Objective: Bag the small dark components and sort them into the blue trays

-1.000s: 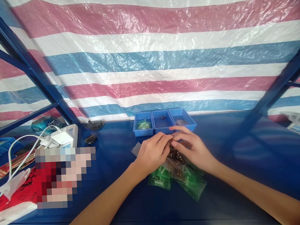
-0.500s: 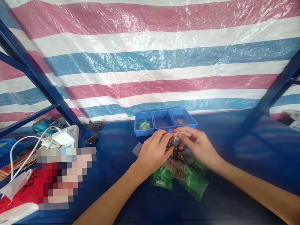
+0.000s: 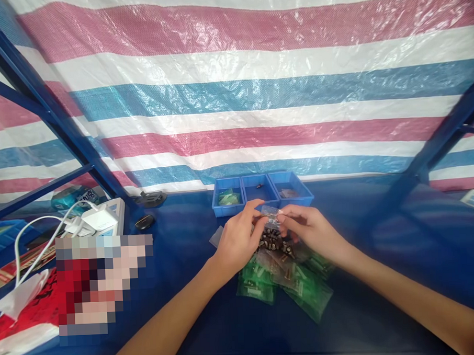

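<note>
Between my two hands is a small clear plastic bag (image 3: pixel 271 213), pinched at its left edge by my left hand (image 3: pixel 241 235) and at its right edge by my right hand (image 3: pixel 312 227). Under and in front of it lies a heap of small dark and light parts (image 3: pixel 275 242). Nearer to me, several green bags (image 3: pixel 307 292) with small pieces inside spread over the blue table (image 3: pixel 196 326). The fingertips of both hands are close together over the heap.
Three joined blue bins stand behind my hands: the left bin (image 3: pixel 228 204) holds green bags, the middle one (image 3: pixel 260 191) a small dark part, the right one (image 3: pixel 290 188) a clear bag. A black mouse (image 3: pixel 144 222), white chargers (image 3: pixel 101 217) and a red bag (image 3: pixel 30 307) lie left.
My left fingers have lifted off the dark parts, exposing more of the heap. The clear bag now shows spread between both hands' fingertips.
</note>
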The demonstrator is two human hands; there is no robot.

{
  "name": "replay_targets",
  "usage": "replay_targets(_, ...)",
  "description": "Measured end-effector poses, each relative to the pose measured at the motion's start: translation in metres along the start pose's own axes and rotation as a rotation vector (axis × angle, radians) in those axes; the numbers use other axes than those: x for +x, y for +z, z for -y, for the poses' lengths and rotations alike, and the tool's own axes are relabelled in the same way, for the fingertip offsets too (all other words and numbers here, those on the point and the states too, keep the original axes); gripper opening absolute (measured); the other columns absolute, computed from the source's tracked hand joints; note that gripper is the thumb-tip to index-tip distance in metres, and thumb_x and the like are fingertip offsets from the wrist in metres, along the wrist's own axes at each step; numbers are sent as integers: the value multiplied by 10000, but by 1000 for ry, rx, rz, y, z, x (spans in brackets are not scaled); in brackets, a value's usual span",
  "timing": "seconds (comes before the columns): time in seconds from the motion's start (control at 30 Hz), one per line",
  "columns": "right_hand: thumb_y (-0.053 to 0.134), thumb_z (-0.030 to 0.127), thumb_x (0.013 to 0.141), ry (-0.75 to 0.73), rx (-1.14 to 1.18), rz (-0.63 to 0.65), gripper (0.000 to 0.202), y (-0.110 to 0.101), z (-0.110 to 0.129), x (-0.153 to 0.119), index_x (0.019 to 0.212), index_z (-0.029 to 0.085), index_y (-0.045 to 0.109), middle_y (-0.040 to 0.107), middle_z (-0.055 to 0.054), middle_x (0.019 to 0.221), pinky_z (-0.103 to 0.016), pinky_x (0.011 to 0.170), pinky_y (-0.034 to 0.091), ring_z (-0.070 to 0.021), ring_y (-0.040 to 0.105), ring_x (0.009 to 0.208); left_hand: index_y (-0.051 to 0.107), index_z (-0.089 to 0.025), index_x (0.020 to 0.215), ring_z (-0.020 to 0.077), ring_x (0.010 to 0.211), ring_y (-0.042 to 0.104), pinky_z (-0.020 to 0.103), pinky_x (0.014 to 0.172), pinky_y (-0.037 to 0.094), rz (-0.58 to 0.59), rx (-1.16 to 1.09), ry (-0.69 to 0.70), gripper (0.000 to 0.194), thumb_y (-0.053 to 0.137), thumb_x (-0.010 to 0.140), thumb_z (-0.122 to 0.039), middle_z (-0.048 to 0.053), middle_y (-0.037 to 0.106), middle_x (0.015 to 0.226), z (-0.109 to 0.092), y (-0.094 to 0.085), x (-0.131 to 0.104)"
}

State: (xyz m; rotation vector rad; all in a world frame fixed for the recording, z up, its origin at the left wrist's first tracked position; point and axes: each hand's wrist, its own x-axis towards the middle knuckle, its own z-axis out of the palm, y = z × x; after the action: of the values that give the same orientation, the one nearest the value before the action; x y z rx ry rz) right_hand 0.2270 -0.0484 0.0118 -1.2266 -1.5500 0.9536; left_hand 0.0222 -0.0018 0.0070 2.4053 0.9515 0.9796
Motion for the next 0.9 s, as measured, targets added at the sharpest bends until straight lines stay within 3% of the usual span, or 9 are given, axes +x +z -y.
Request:
replay_targets(0.07,656,513,916,4,33,-61,333,-8,1,4,849,187,678,684,-34,726,-247,490,482,-175,657,647,435,-242,1402,163,799,686,259,636,531,-31,43,16,363,451,1049,-325,58,688,1092,2,-1,1)
replay_targets(0.17,730,494,865,5,131,-266,320,-24,1,14,870,176,694,729,-64,776,-238,487,486,-178,689,659,454,-228,1374,179,893,685,278,689,549,-65,125,57,339,443,1039,-279,75,662,1157,5,-4,3)
replay_targets(0.27,758,478,840,71,249,-366,329,-38,-1,22,959,177,697,773,-122,978,-248,508,520,-221,748,777,495,-221,1320,184,903,682,285,688,548,-54,209,75,293,429,1037,-260,71,657,1155,6,-7,4)
replay_targets(0.33,752,460,842,139,261,-347,368,-42,-2,23,1065,175,683,769,-151,1065,-256,510,531,-241,762,824,518,-223,1296,181,885,683,278,657,539,-22,258,77,279,415,1039,-258,70,653,1161,6,-8,5)
replay_targets(0.43,699,446,877,137,129,-222,386,-37,-2,19,1137,164,663,771,-132,974,-259,495,519,-233,752,771,557,-223,1256,194,904,685,267,611,515,39,335,80,269,400,1041,-261,65,659,1121,7,-9,5)
replay_targets(0.5,632,438,921,52,-95,-110,305,-27,-2,14,1071,180,692,764,-96,927,-282,529,537,-230,738,772,577,-218,1238,210,930,681,271,607,508,72,381,76,269,401,1040,-267,65,666,1086,9,-10,6)
replay_targets(0.63,554,315,974,-258,-594,-14,205,-3,-7,1,1061,228,719,753,-86,1054,-432,822,587,-275,697,991,606,-189,1239,255,1019,657,321,707,547,155,446,66,281,444,1024,-269,88,676,1103,16,-11,7)
replay_targets(0.73,515,262,1001,-402,-705,101,224,9,-14,-5,1111,245,709,738,-96,1120,-470,906,574,-283,666,1077,637,-168,1225,275,1027,646,366,781,556,229,466,75,286,477,1019,-284,106,680,1096,21,-10,7)
replay_targets(0.9,500,249,1014,-429,-723,140,238,11,-18,-4,1128,256,708,743,-86,1137,-484,942,567,-285,664,1108,631,-165,1259,287,1038,649,414,860,542,246,427,75,310,499,1016,-303,120,698,1121,27,-4,6)
